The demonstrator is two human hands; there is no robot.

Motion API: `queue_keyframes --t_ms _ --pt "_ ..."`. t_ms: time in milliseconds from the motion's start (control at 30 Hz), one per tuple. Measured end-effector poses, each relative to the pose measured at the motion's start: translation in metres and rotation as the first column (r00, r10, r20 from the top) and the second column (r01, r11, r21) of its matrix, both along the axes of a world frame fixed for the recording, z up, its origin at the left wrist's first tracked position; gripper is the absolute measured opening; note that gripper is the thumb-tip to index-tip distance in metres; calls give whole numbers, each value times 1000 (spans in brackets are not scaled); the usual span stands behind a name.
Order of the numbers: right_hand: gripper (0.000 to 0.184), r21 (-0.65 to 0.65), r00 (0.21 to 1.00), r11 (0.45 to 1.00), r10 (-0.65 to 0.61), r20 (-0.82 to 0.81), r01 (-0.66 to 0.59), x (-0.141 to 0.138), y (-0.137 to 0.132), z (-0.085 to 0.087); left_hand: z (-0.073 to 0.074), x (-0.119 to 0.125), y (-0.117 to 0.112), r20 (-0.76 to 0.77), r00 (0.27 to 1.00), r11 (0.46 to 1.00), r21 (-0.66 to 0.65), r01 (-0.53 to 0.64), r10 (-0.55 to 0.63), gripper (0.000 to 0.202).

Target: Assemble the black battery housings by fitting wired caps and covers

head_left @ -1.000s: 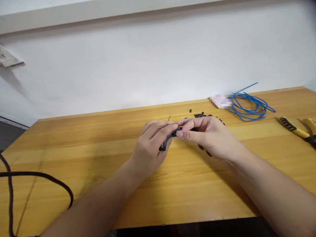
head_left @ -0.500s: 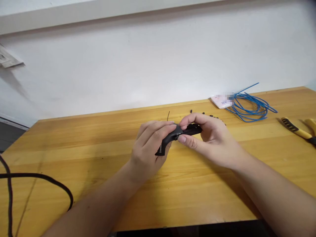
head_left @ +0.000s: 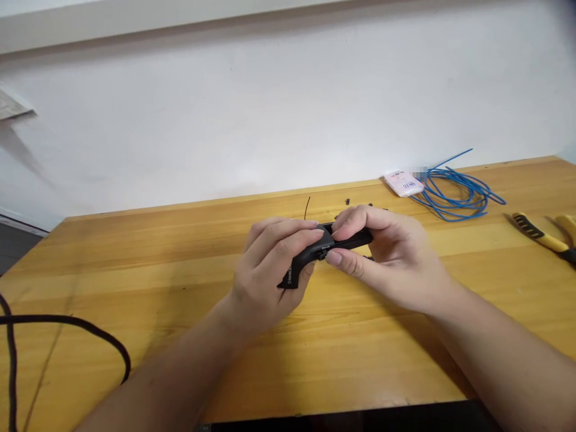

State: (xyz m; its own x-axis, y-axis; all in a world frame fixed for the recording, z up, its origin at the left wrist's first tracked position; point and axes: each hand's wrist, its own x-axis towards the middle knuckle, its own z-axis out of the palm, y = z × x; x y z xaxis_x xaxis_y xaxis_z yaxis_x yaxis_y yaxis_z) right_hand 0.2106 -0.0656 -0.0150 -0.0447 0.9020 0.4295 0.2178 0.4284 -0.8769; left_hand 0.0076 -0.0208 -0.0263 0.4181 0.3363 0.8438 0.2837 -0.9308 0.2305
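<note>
Both of my hands meet over the middle of a wooden table [head_left: 135,282], holding one black hand tool [head_left: 315,255] with white lettering on its handle. My left hand [head_left: 270,273] is wrapped round the tool's handle end. My right hand [head_left: 387,252] pinches the tool's other end between thumb and fingers. A thin dark wire [head_left: 306,207] sticks up just behind my left fingers. Small black pieces [head_left: 355,207] lie on the table behind my right hand, partly hidden by it.
A coil of blue wire [head_left: 454,192] and a white card [head_left: 402,182] lie at the back right. Yellow-handled pliers [head_left: 544,237] rest at the right edge. A thick black cable [head_left: 67,327] loops over the table's left side. A white wall stands behind.
My hands have lifted slightly and drawn a little towards me. My right hand shifted its grip so more of the black tool shows between the hands.
</note>
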Motion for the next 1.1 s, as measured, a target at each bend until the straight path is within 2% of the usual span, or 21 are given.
queue_keyframes --t_ms 133,233,300,400,700,967,1100 --pt "23 8 999 999 -32 21 32 1 0 0 0 -2 -3 -9 998 991 -120 63 -65 48" --pt "22 16 998 999 -47 49 46 2 0 -2 0 -2 -4 3 985 952 -257 167 -172 53" --pt "21 23 997 999 -47 68 46 1 1 -3 0 -1 -4 43 980 923 -329 198 -195 43" --pt "20 30 996 999 -44 78 41 1 4 -5 -1 3 -4 107 984 901 -396 176 -146 27" --pt "18 -8 1000 1000 1 -6 -1 1 5 -7 -6 6 0 165 978 898 -398 186 -129 21" --pt "10 96 994 995 -20 109 10 0 5 -8 -8 6 2 167 977 899 -395 189 -132 23" --pt "7 189 967 981 -84 240 39 1 3 -6 -9 6 2 172 976 897 -397 195 -136 23"
